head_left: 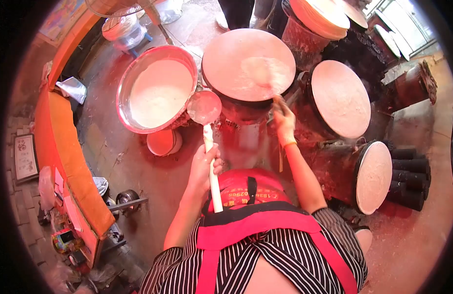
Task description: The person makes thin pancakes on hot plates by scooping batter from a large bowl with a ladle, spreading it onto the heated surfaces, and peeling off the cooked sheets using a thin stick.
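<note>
White-handled and metal-bowled, a long ladle with a round, shallow scoop is clasped by the left hand, its fingers wrapped around the shaft and its lower end reaching the red apron with black trim. The scoop shows between a wide, round, pink-rimmed basin of pale, smooth batter and a large, flat, circular griddle; whether it touches either cannot be told. The right hand is at the griddle's near edge, fingers curled together on a slim brown stick that shows below them; its upper end blurs near a wet, whitish patch on the griddle's right half. Just below the basin is a small, round, reddish-topped tub. To the right stand a second pale-topped round griddle and, nearer the person, a third dusty round one, with stacked black cylinders beside it. Beyond, a pile of thin, round, pale sheets rests on a tub.
</note>
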The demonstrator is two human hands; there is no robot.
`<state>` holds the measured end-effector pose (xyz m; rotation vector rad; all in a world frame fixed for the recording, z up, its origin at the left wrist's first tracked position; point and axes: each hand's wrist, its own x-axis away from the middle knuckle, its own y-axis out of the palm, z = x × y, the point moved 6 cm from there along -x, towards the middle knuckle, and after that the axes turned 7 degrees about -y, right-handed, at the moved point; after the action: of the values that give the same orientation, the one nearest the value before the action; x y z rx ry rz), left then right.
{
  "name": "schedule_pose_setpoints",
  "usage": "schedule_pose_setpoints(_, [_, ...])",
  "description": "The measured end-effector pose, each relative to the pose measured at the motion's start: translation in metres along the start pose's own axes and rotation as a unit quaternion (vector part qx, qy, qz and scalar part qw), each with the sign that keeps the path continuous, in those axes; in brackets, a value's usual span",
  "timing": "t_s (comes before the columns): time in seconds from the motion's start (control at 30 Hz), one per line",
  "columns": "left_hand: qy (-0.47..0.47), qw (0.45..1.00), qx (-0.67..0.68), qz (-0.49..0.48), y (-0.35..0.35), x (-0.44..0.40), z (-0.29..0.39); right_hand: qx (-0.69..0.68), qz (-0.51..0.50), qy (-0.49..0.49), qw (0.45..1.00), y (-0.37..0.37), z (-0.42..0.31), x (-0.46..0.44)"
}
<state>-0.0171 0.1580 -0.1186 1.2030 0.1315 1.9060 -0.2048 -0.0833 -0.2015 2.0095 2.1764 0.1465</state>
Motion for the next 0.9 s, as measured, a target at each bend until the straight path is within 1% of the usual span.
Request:
schedule_pose_setpoints(0.07, [-0.003, 1.000, -0.011, -0.008, -0.001, -0.001, 0.005, -0.066, 0.105, 0.045, 0.991, -0.033, 0.036, 0.008])
schedule_pose_setpoints(0.1, [-0.013, 0.999, -0.028, -0.013, -0.004, 0.000, 0.005, -0.043, 0.126, 0.065, 0.989, -0.030, 0.050, 0.016])
schedule_pose_setpoints(0.13, [-0.014, 0.999, -0.028, -0.015, -0.005, -0.002, 0.006, -0.088, 0.095, 0.056, 0.990, -0.019, 0.064, 0.022])
schedule_pose_setpoints(0.17, [-0.019, 0.999, -0.035, -0.017, -0.005, -0.004, 0.005, 0.031, 0.020, -0.066, 0.997, -0.006, 0.062, 0.014])
schedule_pose_setpoints(0.2, [-0.024, 0.999, -0.040, -0.018, -0.006, -0.006, 0.003, 0.150, -0.056, -0.183, 0.970, 0.009, 0.059, 0.010])
schedule_pose_setpoints(0.23, [-0.024, 0.999, -0.040, -0.019, -0.008, -0.008, 0.003, 0.046, -0.066, 0.064, 0.995, 0.019, 0.031, 0.011])
schedule_pose_setpoints(0.27, [-0.033, 0.998, -0.045, -0.030, -0.008, -0.010, 0.002, 0.073, -0.053, 0.077, 0.993, 0.016, 0.020, -0.002])
schedule_pose_setpoints(0.3, [-0.041, 0.997, -0.050, -0.042, -0.008, -0.012, 0.004, 0.103, -0.007, 0.041, 0.994, -0.002, 0.030, -0.025])
schedule_pose_setpoints(0.33, [-0.040, 0.997, -0.051, -0.043, -0.007, -0.014, 0.007, 0.133, 0.040, 0.005, 0.990, -0.007, 0.021, -0.035])
schedule_pose_setpoints(0.37, [-0.041, 0.997, -0.057, -0.038, -0.006, -0.015, 0.008, 0.063, 0.055, 0.019, 0.996, -0.013, 0.019, -0.037])
schedule_pose_setpoints(0.4, [-0.045, 0.996, -0.065, -0.034, -0.006, -0.017, 0.010, 0.063, 0.056, 0.020, 0.996, -0.016, 0.020, -0.028])
schedule_pose_setpoints(0.47, [-0.042, 0.995, -0.090, -0.031, -0.006, -0.033, 0.020, 0.087, -0.045, 0.074, 0.992, -0.018, 0.031, -0.002])
schedule_pose_setpoints(0.5, [-0.037, 0.992, -0.113, -0.028, -0.006, -0.046, 0.026, 0.099, -0.073, 0.091, 0.988, -0.023, 0.032, 0.015])
schedule_pose_setpoints(0.53, [-0.020, 0.988, -0.148, -0.031, -0.005, -0.066, 0.033, 0.095, -0.075, 0.181, 0.976, -0.026, 0.018, 0.041])
schedule_pose_setpoints(0.6, [-0.001, 0.978, -0.200, -0.052, 0.000, -0.109, 0.050, 0.091, -0.074, 0.145, 0.983, -0.038, 0.003, 0.066])
schedule_pose_setpoints(0.67, [0.031, 0.975, -0.211, -0.062, 0.018, -0.147, 0.067, 0.096, -0.033, 0.052, 0.993, -0.049, 0.005, 0.081])
schedule_pose_setpoints(0.7, [0.034, 0.972, -0.229, -0.048, 0.021, -0.176, 0.067, 0.067, 0.037, 0.034, 0.996, -0.051, 0.016, 0.084])
schedule_pose_setpoints(0.73, [0.061, 0.965, -0.254, -0.025, 0.025, -0.200, 0.067, 0.046, 0.081, 0.063, 0.994, -0.053, 0.039, 0.086])
schedule_pose_setpoints(0.8, [0.028, 0.964, -0.258, 0.049, 0.048, -0.210, 0.060, 0.010, 0.060, 0.107, 0.992, -0.018, 0.037, 0.090])
schedule_pose_setpoints(0.83, [0.031, 0.967, -0.247, 0.059, 0.061, -0.206, 0.055, 0.069, 0.033, 0.005, 0.997, 0.000, 0.036, 0.086])
schedule_pose_setpoints(0.87, [0.033, 0.968, -0.238, 0.068, 0.072, -0.201, 0.051, 0.004, 0.004, 0.153, 0.988, 0.008, 0.057, 0.092])
schedule_pose_setpoints(0.9, [0.033, 0.974, -0.217, 0.062, 0.078, -0.206, 0.047, -0.050, -0.028, 0.224, 0.973, 0.020, 0.058, 0.099])
